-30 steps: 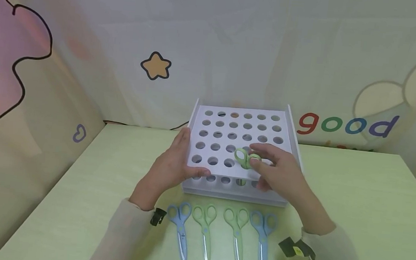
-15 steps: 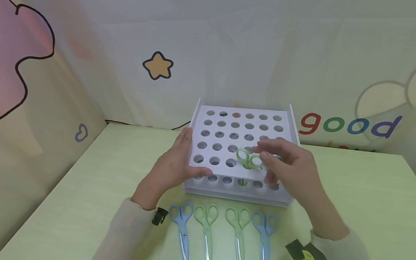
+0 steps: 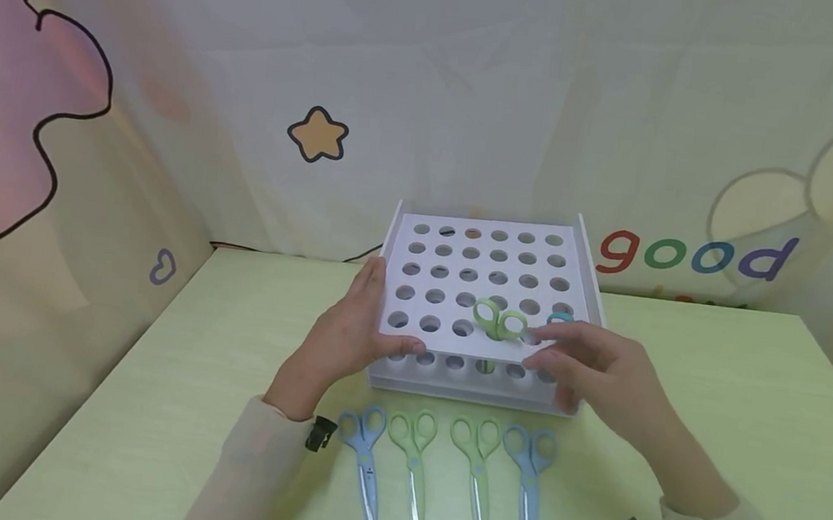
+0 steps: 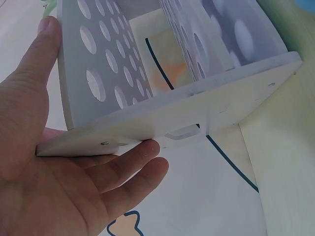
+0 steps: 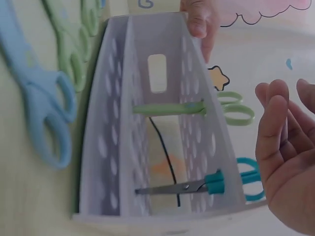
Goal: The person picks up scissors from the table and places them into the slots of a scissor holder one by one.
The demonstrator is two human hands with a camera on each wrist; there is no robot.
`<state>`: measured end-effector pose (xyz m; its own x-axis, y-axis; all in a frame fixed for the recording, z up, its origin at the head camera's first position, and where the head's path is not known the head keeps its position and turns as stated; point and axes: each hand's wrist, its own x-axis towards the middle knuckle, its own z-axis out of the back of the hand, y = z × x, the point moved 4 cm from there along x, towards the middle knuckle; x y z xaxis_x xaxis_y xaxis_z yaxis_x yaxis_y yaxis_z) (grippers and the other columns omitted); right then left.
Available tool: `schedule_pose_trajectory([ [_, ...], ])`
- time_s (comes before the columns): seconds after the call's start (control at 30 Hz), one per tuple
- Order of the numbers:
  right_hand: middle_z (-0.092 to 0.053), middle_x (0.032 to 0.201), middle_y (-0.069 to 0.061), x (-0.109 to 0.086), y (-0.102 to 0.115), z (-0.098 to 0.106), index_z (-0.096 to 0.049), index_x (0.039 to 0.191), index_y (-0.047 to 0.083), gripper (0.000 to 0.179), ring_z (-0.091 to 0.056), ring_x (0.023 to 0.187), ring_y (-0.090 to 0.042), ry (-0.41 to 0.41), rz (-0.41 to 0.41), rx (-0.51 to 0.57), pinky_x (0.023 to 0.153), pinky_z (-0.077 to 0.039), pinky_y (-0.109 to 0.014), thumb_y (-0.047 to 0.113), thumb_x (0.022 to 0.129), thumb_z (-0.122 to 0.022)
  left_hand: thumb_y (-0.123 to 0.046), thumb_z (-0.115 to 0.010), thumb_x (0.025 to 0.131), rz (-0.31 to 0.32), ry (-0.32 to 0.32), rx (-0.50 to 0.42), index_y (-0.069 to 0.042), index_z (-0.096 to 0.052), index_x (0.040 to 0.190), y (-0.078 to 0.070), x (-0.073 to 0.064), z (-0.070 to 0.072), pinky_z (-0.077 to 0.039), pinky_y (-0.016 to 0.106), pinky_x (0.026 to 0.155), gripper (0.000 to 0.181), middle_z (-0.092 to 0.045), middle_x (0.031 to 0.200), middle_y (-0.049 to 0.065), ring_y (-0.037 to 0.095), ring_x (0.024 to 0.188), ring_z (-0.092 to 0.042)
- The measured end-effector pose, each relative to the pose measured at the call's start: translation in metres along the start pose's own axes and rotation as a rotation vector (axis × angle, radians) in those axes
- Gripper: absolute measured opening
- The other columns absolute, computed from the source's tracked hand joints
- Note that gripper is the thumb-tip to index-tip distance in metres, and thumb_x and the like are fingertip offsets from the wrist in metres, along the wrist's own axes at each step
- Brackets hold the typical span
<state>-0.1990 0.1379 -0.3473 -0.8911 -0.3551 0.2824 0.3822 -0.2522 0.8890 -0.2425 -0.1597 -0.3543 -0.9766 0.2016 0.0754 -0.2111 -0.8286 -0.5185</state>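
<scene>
My left hand (image 3: pixel 342 332) grips the left side of a white tiered rack (image 3: pixel 484 265) with round holes, thumb on its top front edge, fingers against the outside of the side panel (image 4: pixel 187 113). Green scissors (image 3: pixel 498 325) stand handles-up in a front-row hole; their blades (image 5: pixel 172 108) pass down between the tiers. To their right are teal-handled scissors (image 5: pixel 215 182), also through the holes, metal blades bare; the head view shows only a bit of teal handle. Beside these handles my right hand (image 3: pixel 605 374) hovers over the rack's front right corner, fingers loosely bent and holding nothing.
On the pale green table (image 3: pixel 147 401), in front of the rack, lie blue scissors (image 3: pixel 367 460), green scissors (image 3: pixel 414 465), another green pair (image 3: pixel 477 471) and another blue pair (image 3: pixel 529 480) in a row. A printed curtain (image 3: pixel 476 115) hangs behind the rack.
My right hand has let go of the green scissors' handles and moved right and toward me, uncovering the teal handle. The left hand stays on the rack.
</scene>
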Motion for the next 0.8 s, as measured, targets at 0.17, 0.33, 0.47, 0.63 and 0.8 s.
schedule_pose_trajectory([
  [0.17,-0.073,0.08,-0.009,-0.007,-0.008,0.003,-0.068,0.12,0.003,0.023,-0.059,0.055,-0.024,0.008,-0.033,-0.015,0.054,-0.049,-0.032,0.008,0.097,-0.068,-0.05,-0.088,0.074,-0.013,-0.01,-0.004,-0.008,-0.002,0.162,0.0,0.0,0.001,-0.048,0.035,0.076,0.13,-0.009,0.167,0.005,0.023,0.101,-0.054],
  [0.33,-0.068,0.07,-0.008,-0.008,-0.009,0.001,-0.069,0.117,0.002,0.021,-0.058,0.055,-0.024,0.025,-0.034,-0.012,0.056,-0.05,-0.032,0.008,0.096,-0.069,-0.047,-0.089,0.074,-0.062,-0.022,-0.016,-0.009,-0.008,0.161,0.0,0.0,0.001,-0.048,0.033,0.069,0.125,-0.025,0.155,0.005,0.02,0.091,-0.055],
  [0.47,-0.066,0.067,-0.007,-0.009,-0.013,-0.001,-0.07,0.116,0.002,0.021,-0.059,0.055,-0.024,0.046,-0.048,-0.025,0.057,-0.05,-0.031,0.009,0.096,-0.07,-0.05,-0.089,0.072,-0.072,-0.013,0.021,-0.008,-0.006,0.162,0.001,-0.001,0.001,-0.05,0.035,0.071,0.129,-0.019,0.162,0.011,0.024,0.103,-0.057],
  [0.63,-0.063,0.064,-0.001,-0.019,-0.023,0.003,-0.07,0.119,0.001,0.025,-0.06,0.057,-0.021,0.089,-0.086,-0.098,0.059,-0.049,-0.031,0.012,0.097,-0.069,-0.057,-0.087,0.071,-0.054,0.032,0.075,-0.005,0.004,0.161,0.001,-0.001,0.002,-0.05,0.04,0.088,0.138,0.013,0.167,0.013,0.031,0.14,-0.038],
  [0.8,-0.062,0.062,0.002,-0.031,-0.036,0.009,-0.07,0.121,0.004,0.027,-0.062,0.058,-0.02,0.113,-0.127,-0.157,0.061,-0.049,-0.032,0.017,0.098,-0.069,-0.056,-0.087,0.072,-0.047,0.039,0.102,-0.004,0.004,0.161,0.002,-0.001,0.004,-0.05,0.04,0.089,0.138,0.014,0.167,0.013,0.031,0.144,-0.034],
])
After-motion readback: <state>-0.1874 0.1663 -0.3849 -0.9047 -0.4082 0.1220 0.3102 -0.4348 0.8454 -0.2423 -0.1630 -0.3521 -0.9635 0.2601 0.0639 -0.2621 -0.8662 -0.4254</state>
